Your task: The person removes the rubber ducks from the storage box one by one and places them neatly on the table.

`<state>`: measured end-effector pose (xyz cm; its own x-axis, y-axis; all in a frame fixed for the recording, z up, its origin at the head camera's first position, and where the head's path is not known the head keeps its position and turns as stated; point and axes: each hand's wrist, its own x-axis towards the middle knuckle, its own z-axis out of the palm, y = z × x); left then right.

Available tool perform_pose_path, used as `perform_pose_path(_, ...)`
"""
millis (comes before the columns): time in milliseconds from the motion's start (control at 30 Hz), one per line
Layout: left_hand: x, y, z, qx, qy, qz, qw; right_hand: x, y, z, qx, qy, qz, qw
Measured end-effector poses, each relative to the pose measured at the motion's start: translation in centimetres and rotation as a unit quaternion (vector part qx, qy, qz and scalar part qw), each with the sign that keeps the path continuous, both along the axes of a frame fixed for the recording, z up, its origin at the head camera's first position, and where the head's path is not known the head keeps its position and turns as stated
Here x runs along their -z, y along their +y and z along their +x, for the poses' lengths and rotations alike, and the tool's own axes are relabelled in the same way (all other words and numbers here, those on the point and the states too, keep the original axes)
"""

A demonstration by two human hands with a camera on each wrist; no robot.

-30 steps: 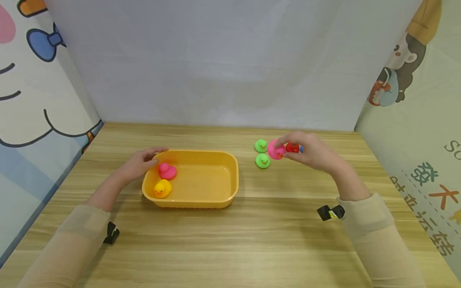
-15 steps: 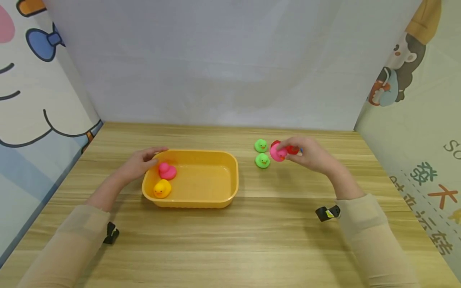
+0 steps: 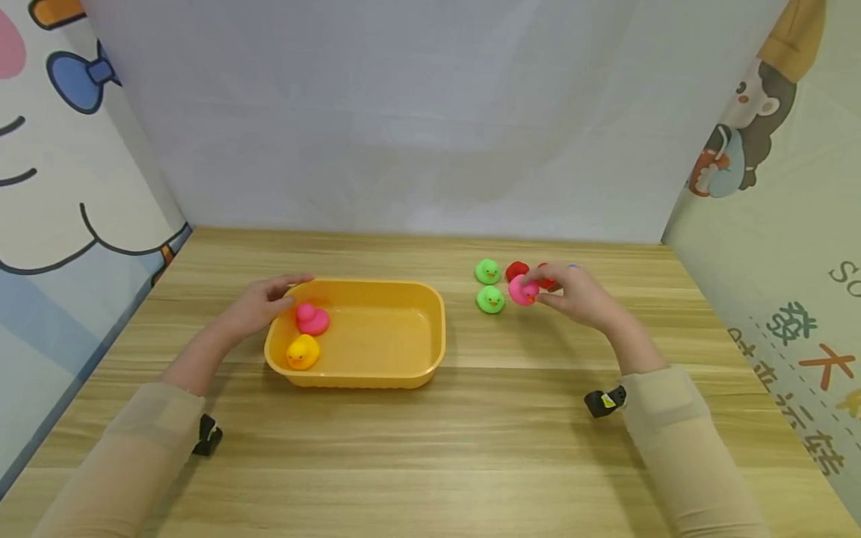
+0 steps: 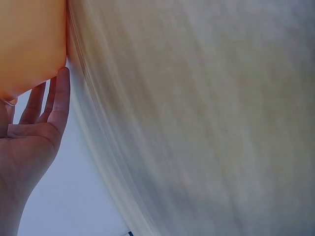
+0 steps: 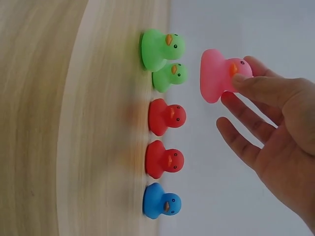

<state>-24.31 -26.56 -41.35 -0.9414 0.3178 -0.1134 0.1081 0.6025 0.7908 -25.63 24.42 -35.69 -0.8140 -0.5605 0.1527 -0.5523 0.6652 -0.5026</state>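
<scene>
In the head view my left hand [image 3: 258, 308] rests at the back left corner of a yellow-orange plastic tray [image 3: 377, 373], its fingers touching the rim. The left wrist view has those fingers [image 4: 60, 101] fairly straight against the tray's outer wall. A pink rubber duck [image 3: 315, 320] and a yellow rubber duck [image 3: 303, 353] sit inside the tray's left end. Over on the right, my right hand [image 3: 578, 295] pinches another pink rubber duck [image 5: 212, 78] between thumb and fingers, held off the table. Its ring and little fingers stay loose.
Two green ducks [image 3: 489, 285] stand on the wooden table [image 3: 403, 448] left of the right hand. Two red ducks [image 5: 160, 117] and a blue duck [image 5: 160, 201] continue the row, partly behind that hand in the head view. A pale cloth wall [image 3: 403, 149] rises behind.
My right hand has moved slightly nearer and down in the head view with the pink duck, uncovering a red duck behind it. My left hand and the tray stay put.
</scene>
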Motion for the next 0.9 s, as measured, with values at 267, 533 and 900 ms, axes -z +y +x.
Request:
perform_pose_path(267,0.1,0.0,-0.1,-0.003,-0.002,0.0,1.0,1.2,0.4,-0.5,0.02,-0.014,-0.009,0.9997)
perform_pose_path(533,0.0,0.1,0.0,-0.005,-0.002,-0.007,1.0,2.6,0.6,-1.3,0.047,-0.042,0.005,0.998)
perform_pose_path(900,0.3,-0.2,-0.3,-0.007,-0.003,-0.001,1.0,3.7,0.6,-1.9,0.056,-0.048,-0.006,0.9972)
